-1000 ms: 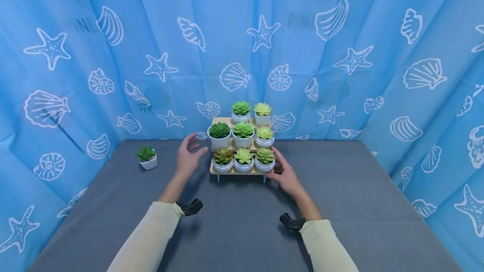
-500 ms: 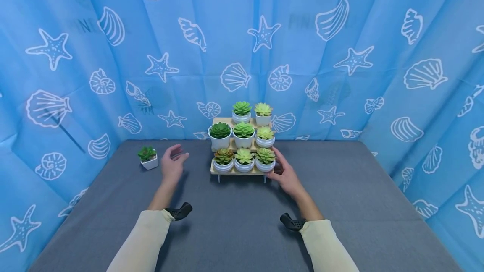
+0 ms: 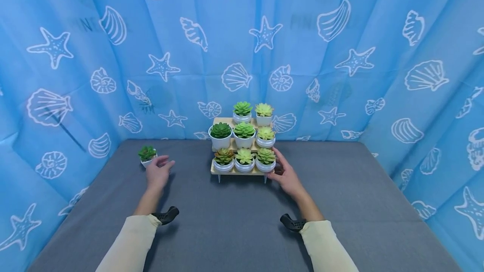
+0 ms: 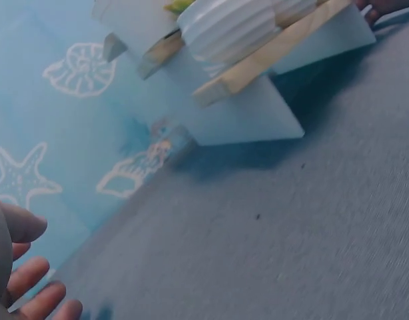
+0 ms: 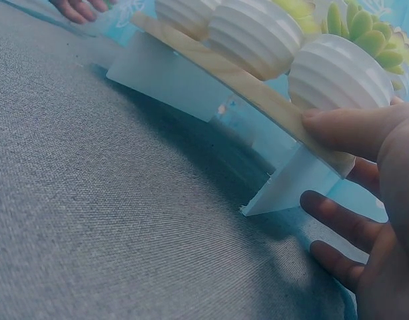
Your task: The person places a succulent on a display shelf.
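Observation:
A small green succulent in a square white pot (image 3: 146, 154) sits at the table's far left. My left hand (image 3: 157, 174) is right beside it, partly covering the pot; whether they touch cannot be told. In the left wrist view the fingers (image 4: 32, 277) are spread and loosely bent. A three-tier plant stand (image 3: 223, 120) with wooden shelves and pale side panels bears several potted succulents. At its lower right end my right hand (image 3: 288, 178) grips the bottom shelf, thumb (image 5: 344, 130) on the wooden board and fingers round the end.
The top shelf has two plants, a green succulent (image 3: 242, 108) and a pale one (image 3: 264, 110), standing toward the right; bare wood shows at its left. A blue shell-print curtain (image 3: 302, 53) hangs behind the grey cloth-covered table (image 3: 234, 221).
My left hand has moved left, away from the plant stand, to the small potted succulent. My right hand stays at the stand's right end, and the stand has not moved.

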A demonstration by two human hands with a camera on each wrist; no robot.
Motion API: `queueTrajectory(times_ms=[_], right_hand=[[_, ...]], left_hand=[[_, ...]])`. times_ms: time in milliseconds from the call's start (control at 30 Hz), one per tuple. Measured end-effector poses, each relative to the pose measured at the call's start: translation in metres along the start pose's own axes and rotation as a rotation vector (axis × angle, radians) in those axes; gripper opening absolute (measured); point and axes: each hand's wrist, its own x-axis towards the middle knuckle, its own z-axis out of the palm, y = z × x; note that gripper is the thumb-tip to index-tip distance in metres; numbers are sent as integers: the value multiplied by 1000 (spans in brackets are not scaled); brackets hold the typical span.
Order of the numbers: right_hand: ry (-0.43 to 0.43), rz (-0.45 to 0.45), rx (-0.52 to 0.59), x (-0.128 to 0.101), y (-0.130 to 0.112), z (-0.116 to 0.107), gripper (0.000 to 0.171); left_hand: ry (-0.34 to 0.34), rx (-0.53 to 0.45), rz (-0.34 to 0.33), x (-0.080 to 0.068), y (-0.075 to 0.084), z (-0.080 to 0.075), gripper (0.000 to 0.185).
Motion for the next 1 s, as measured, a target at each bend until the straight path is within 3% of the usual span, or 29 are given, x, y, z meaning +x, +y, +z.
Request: queueTrajectory(times_ms=[233,600,800,1000], right_hand=[[1,-5,1,0,0,0,83],[-2,2,3,0,1,0,84],[2,-9,-6,-1,0,0,83],[3,-2,-25,-2,-1,1,82]], left_hand=[[121,69,-89,3,-9,-14,40],[337,36,-173,11,-18,-21,58],[374,95,-193,21,-17,-24,65],[330,171,-219,29,-13,-26,73]])
